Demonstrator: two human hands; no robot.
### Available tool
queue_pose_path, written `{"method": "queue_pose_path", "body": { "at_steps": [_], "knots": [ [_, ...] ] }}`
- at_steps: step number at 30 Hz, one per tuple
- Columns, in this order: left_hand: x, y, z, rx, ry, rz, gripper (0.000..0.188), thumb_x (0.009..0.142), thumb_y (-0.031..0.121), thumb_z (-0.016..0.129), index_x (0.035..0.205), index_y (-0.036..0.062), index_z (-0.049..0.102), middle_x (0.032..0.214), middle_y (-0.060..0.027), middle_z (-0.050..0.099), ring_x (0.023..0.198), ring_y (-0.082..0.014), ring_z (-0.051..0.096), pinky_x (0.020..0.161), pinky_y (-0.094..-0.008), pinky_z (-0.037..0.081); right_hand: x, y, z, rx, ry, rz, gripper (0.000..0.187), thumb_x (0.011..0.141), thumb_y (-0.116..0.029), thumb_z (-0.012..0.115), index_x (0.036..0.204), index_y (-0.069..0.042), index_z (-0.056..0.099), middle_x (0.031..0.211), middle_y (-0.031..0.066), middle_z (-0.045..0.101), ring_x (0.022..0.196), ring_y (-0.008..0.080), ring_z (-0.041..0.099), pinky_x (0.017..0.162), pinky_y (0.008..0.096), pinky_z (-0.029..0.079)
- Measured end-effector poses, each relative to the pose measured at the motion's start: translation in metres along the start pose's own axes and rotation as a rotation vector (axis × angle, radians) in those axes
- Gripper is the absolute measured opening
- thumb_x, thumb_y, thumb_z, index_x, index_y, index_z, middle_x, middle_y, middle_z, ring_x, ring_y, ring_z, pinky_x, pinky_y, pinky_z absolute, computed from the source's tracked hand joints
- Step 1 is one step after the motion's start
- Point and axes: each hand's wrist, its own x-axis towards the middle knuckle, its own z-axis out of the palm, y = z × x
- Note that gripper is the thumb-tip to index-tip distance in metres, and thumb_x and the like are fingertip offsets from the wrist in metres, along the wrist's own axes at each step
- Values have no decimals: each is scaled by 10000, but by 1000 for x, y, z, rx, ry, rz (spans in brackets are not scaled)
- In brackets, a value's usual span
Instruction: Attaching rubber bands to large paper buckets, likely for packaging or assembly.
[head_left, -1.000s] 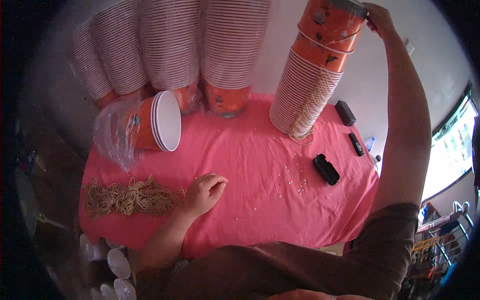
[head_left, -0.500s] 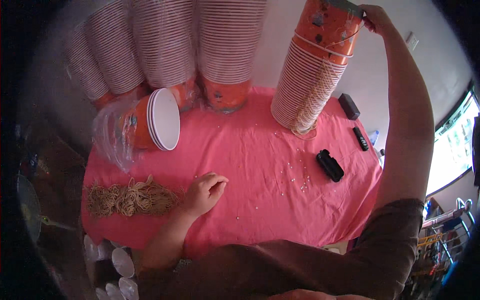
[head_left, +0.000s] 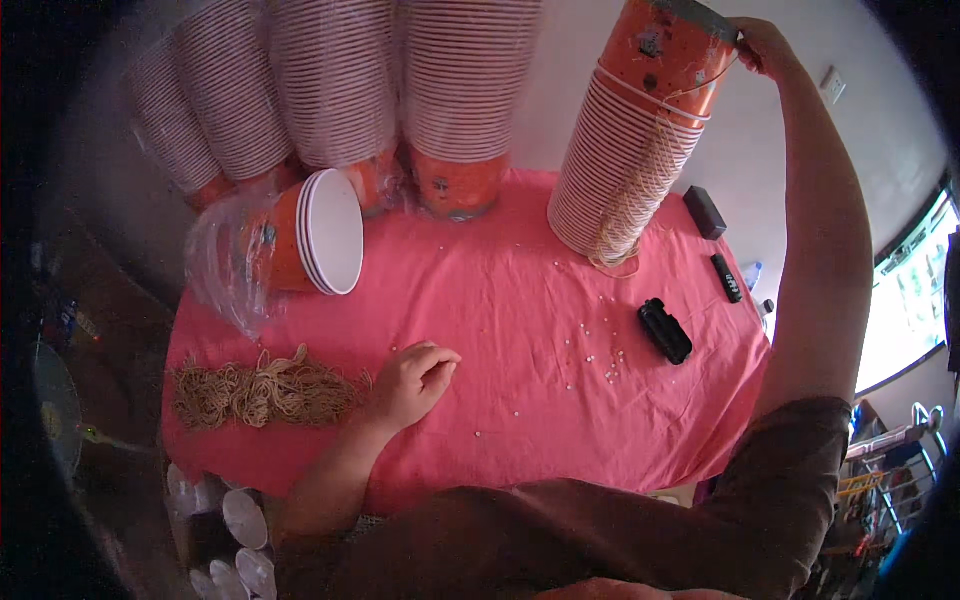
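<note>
My right hand [head_left: 765, 48] is raised at the far right, its fingers closed at the base edge of an upturned orange paper bucket [head_left: 672, 50]. That bucket tops a tall stack of nested buckets [head_left: 610, 165] with white rims. A thin string runs up the top bucket toward my fingers, and many tan string loops [head_left: 645, 190] hang down the stack's right side. My left hand [head_left: 415, 383] rests over the pink cloth [head_left: 520, 330], fingers curled and thumb against the forefinger; anything inside is hidden. Just left of it lies a bundle of tan strings [head_left: 265, 390].
Plastic-wrapped bucket stacks [head_left: 465, 90] stand along the back left. A few nested buckets [head_left: 335, 230] lie sideways in clear plastic. Small white bits [head_left: 612, 368] are scattered near an open black case [head_left: 665, 332]. A black block [head_left: 705, 213] and a black marker-like tube [head_left: 727, 278] lie at right.
The whole view has shifted slightly. Both hands keep nearly the same pose and place, the right at the stack's top and the left beside the strings.
</note>
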Motion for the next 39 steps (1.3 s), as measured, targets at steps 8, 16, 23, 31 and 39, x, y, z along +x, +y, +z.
{"method": "queue_pose_path", "body": {
  "at_steps": [8, 16, 23, 31, 39],
  "knots": [
    [-2, 3, -2, 4, -4, -25, 75, 829, 1, 607, 904, -1, 603, 799, -138, 629, 736, -276, 631, 641, -362, 495, -13, 0, 7, -3, -55, -119, 278, 901, -368, 538, 859, -130, 674, 478, -22, 435, 363, 71, 370, 339, 234, 264],
    [-5, 1, -3, 12, -1, -37, 78, 826, -3, 609, 904, 1, 605, 796, -136, 625, 727, -277, 629, 643, -359, 495, -20, 2, 23, 25, -89, -192, 307, 904, -395, 524, 856, -125, 662, 508, -16, 472, 376, 69, 400, 346, 225, 283],
    [-2, 2, 2, -1, -19, -38, 92, 838, 13, 605, 929, 5, 599, 807, -129, 620, 747, -274, 622, 660, -358, 492, -17, 8, 13, 11, 32, 40, 287, 900, -393, 521, 964, -157, 671, 570, -20, 516, 422, 78, 461, 368, 235, 339],
    [-3, 6, -4, 14, -33, -71, 79, 849, 30, 600, 925, 9, 603, 809, -132, 617, 745, -277, 621, 655, -360, 493, -46, 2, 20, 58, -163, -183, 321, 908, -400, 500, 1090, -174, 639, 620, 36, 540, 449, 115, 555, 351, 220, 381],
    [3, 3, 0, 15, 7, 2, 76, 849, 40, 601, 919, 12, 613, 824, -137, 632, 753, -274, 633, 637, -357, 489, -43, 6, 17, 11, 79, 173, 657, 859, -659, 441, 1103, -76, 620, 705, 107, 620, 464, 180, 601, 359, 258, 425]
  ]
}}
